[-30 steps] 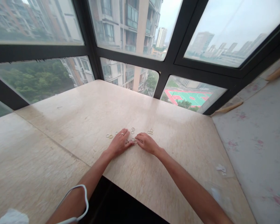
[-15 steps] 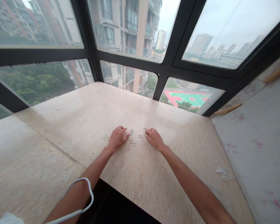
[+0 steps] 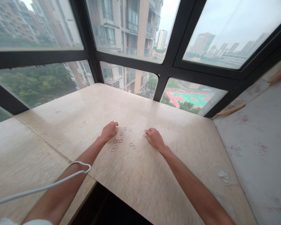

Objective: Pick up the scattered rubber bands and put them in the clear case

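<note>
Several thin metal rings lie on the marble-patterned ledge between and around my hands. My left hand [image 3: 109, 130] is at the left of them, fingers curled together; what they hold, if anything, is hidden. Just below it and to its right, a cluster of rings [image 3: 117, 141] overlaps. Further right are two single rings, one [image 3: 125, 128] beside the other [image 3: 130, 130], and a touching pair [image 3: 132, 145] nearer me. My right hand [image 3: 154, 137] rests on the ledge with its fingers pinched at a reddish ring [image 3: 144, 135]; another ring [image 3: 145, 131] sits by its fingertips.
The ledge [image 3: 154, 178] runs up to dark-framed windows [image 3: 131, 64]. A white cable [image 3: 46, 187] crosses my left forearm. A small white item [image 3: 223, 175] lies near the flowered wall [image 3: 255, 150] at right. A dark opening [image 3: 107, 206] is below the ledge's front edge.
My left hand has moved left and slightly away from me. Rings that were near it now lie in a different, looser arrangement. The right hand has barely moved; the reddish ring is now at its fingertips.
</note>
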Motion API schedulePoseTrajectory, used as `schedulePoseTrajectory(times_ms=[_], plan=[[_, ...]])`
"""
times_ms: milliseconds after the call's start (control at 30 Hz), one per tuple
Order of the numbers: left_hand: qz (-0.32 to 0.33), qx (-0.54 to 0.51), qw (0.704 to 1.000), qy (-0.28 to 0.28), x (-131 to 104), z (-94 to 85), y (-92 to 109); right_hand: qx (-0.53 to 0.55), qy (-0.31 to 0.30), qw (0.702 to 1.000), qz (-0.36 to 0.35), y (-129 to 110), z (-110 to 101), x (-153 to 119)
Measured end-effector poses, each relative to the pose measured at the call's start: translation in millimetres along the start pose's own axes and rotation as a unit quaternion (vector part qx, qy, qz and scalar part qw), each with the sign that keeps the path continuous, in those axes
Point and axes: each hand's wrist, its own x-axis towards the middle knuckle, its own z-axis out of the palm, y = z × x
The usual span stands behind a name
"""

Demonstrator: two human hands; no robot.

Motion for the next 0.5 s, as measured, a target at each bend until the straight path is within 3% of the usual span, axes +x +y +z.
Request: schedulePoseTrajectory(times_ms=[133,267,400,500], plan=[[-0.03,-0.025,0.999,0.002,-19.3,-9.7,-13.0,0.003,0.011,1.0,0.004,-4.0,-1.6,-0.9],[0.015,-0.113,0.992,-0.055,-49.9,-6.3,-10.1,0.035,-0.025,0.995,-0.09,-49.6,12.7,-0.5],[0.053,-0.261,0.961,-0.071,-69.4,4.4,-0.9,0.061,-0.065,0.978,-0.188,-99.8,34.4,8.4],[0.057,-0.36,0.93,-0.059,-76.6,9.9,-1.8,0.065,-0.071,0.975,-0.201,-109.1,42.2,14.1]])
